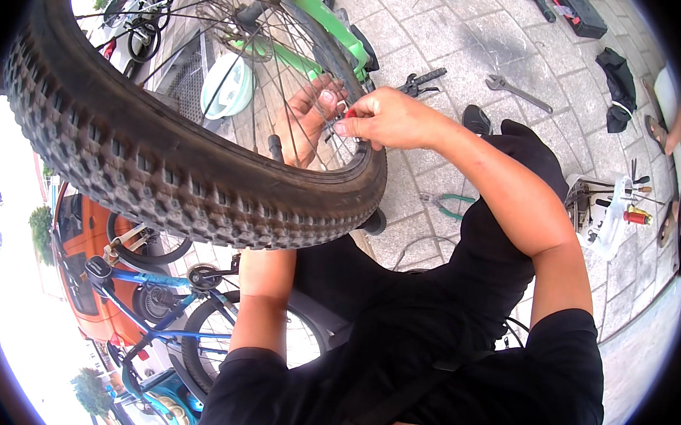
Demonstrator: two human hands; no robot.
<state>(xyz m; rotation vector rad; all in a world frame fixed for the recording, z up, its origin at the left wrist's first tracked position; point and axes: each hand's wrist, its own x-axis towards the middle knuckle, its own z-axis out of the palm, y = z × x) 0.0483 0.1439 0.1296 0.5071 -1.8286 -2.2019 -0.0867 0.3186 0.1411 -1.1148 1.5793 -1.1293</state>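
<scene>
A bicycle wheel (195,186) with a knobby black tire fills the upper left, mounted on a bright green frame (327,23). My left hand (308,118) reaches behind the spokes, its fingers curled near the rim; what they pinch, if anything, is too small to make out. From the right, my right hand (388,119) comes to the inner side of the rim. Its thumb and forefinger close on a small red tool (351,113), like a spoke wrench, mostly hidden by the fingers. A black valve stem (275,147) sticks out of the rim beside my left wrist.
On the paving lie an adjustable wrench (518,92), green-handled pliers (450,204) and a black toolbox (578,15). A clear bag of tools (606,215) sits at the right, near another person's foot (660,135). Beyond the spokes is a pale green basin (228,87); a blue bicycle (160,280) stands left.
</scene>
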